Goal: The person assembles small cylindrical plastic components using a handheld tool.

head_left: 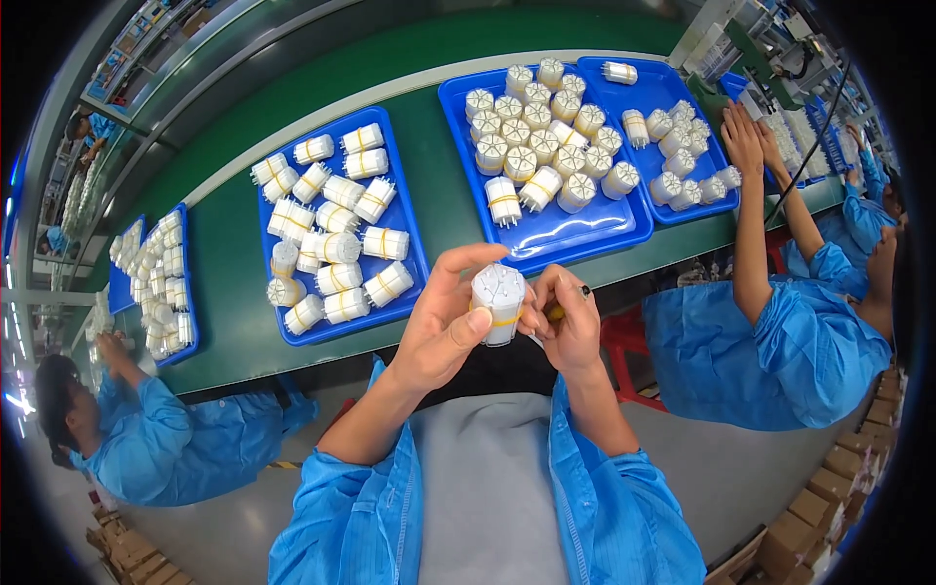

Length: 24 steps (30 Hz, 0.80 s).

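My left hand is closed round a short bundle of white wedge-shaped pieces, its segmented round end facing up. A yellow band circles the bundle low down. At its right side, my right hand is curled, fingertips against or very close to the bundle. A small dark spot and a bit of yellow show at those fingers, but what they hold cannot be made out. Beyond my hands, a blue tray carries many similar bundles, mostly standing on end. Another blue tray at the left holds banded bundles, mostly lying down.
The green bench runs across in front of me. A third blue tray with bundles lies at the right, near a co-worker's hands. Farther left, another tray sits by a second co-worker. A red stool stands below the bench.
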{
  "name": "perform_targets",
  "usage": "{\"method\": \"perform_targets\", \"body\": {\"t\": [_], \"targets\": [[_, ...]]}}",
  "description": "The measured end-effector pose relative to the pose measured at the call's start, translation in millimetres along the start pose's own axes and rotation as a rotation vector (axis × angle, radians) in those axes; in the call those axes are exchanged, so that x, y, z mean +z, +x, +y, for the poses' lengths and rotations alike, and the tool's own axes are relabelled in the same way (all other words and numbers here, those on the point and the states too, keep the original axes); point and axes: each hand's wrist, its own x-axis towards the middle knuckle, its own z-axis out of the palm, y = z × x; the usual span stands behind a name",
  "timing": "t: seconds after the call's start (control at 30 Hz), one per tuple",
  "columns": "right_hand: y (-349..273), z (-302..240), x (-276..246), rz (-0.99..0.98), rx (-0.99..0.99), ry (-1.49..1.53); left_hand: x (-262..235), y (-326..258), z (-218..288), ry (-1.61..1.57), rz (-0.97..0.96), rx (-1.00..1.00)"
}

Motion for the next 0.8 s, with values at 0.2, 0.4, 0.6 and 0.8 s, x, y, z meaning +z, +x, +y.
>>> {"method": "perform_targets", "body": {"t": [0.2, 0.4, 0.6, 0.8], "targets": [[0.7, 1.6, -1.7, -0.005, -0.006, -0.006, -4.5, -1.9, -0.8, -0.075, -0.023, -0.003], [4.4, 1.9, 1.2, -0.018, -0.01, -0.005, -8.0, -4.1, 4.8, -0.084, -0.01, -0.003], [1.5, -0.9, -4.2, 0.012, -0.023, 0.054, -29.3, -1.9, 18.2, -0.098, 0.194, 0.005], [2.0, -2.6, -16.5, -0.008, -0.07, 0.026, -104.2, 14.9, 90.3, 0.505, 0.557, 0.172]]}}
